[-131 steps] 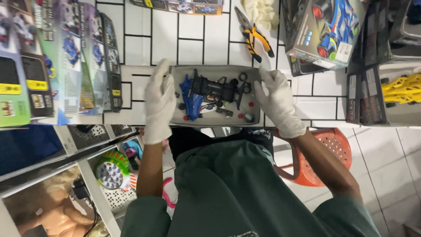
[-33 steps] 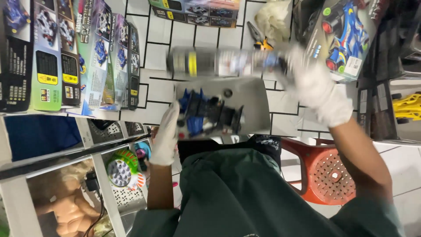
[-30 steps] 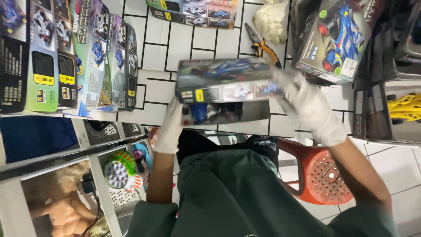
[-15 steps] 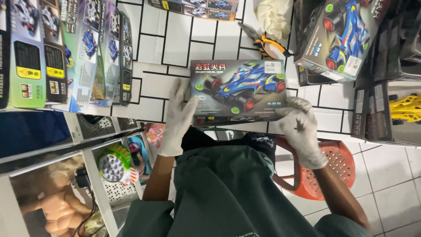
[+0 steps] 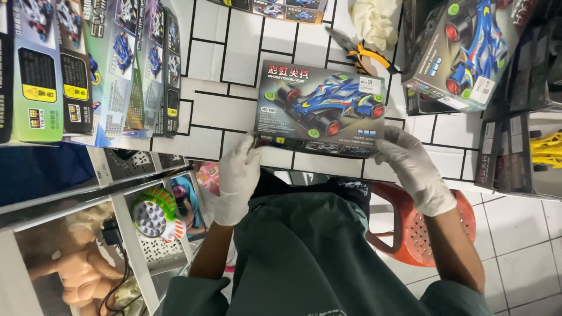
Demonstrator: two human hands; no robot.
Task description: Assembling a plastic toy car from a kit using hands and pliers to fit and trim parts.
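A closed grey toy-car box (image 5: 321,108), its lid printed with a blue racing car, lies flat on the white tiled counter in front of me. My left hand (image 5: 237,178), in a white glove, grips its near left corner. The gloved fingers of my right hand (image 5: 413,168) hold the near right corner of the same box. The car parts seen inside the tray earlier are hidden under the lid.
Several similar boxed kits (image 5: 88,64) stand at the left. Another car box (image 5: 465,52) sits at the right, beside yellow-handled pliers (image 5: 363,52) and a crumpled glove (image 5: 374,20). An orange plastic stool (image 5: 424,234) stands below. Toys fill the shelves (image 5: 149,210) at lower left.
The open tray of car parts has been covered: my right hand brought the printed lid over and down onto it. Both hands now hold the closed box by its near corners.
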